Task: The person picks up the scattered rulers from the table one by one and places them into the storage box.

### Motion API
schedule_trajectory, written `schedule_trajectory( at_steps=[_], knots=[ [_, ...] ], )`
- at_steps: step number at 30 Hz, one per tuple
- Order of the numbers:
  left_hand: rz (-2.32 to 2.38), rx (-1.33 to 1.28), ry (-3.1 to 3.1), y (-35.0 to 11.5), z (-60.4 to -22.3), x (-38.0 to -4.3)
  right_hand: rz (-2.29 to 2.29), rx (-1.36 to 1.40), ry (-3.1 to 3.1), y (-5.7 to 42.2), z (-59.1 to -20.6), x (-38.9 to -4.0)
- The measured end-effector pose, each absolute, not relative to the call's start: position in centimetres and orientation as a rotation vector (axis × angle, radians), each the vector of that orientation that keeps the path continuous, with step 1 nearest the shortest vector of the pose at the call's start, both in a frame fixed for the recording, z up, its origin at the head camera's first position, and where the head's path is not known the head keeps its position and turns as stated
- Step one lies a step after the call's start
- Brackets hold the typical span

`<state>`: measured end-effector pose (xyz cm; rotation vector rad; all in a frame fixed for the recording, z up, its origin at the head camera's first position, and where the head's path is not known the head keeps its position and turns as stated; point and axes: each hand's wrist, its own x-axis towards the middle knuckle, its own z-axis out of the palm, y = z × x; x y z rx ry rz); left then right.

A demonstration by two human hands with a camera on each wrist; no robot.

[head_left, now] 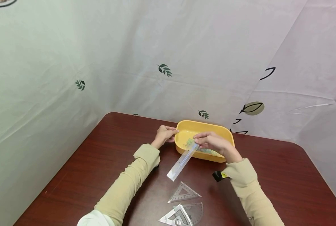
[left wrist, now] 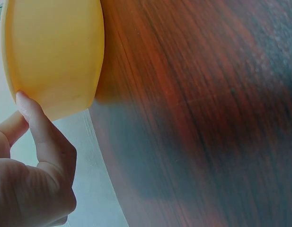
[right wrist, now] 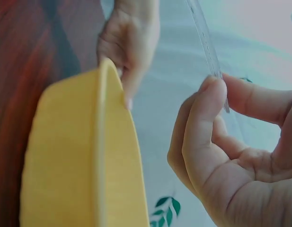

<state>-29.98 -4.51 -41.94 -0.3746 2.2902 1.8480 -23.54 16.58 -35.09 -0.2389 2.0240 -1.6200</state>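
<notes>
A clear ruler (head_left: 182,162) slants down toward the near side of the table, its upper end pinched between the thumb and fingers of my right hand (head_left: 213,142). In the right wrist view the ruler (right wrist: 206,40) shows edge-on above the fingertips. My left hand (head_left: 165,135) pinches the left rim of a yellow plastic bin (head_left: 204,126); the left wrist view has thumb and finger on that rim. Inside the bin lie some clear, greenish items, partly hidden by my right hand.
Nearer me on the dark red wooden table (head_left: 100,163) lie a clear set square (head_left: 182,197), a second set square (head_left: 170,216) and a clear protractor (head_left: 197,212) partly under it. A pale cloth wall (head_left: 122,62) with leaf prints stands close behind the bin.
</notes>
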Motion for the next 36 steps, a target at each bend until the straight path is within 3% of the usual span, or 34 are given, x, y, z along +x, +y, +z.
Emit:
schedule_trajectory(
  at_steps=[22,36],
  knots=[
    [1.823,-0.356,2.296,-4.6,-41.6,-29.7,-1.944,0.111,2.083,21.2,-34.5,-24.2],
    [1.828,-0.362,2.296,-4.5,-41.7,-29.7,-1.852,0.154,2.207,21.6,-37.0,-25.0]
  ],
)
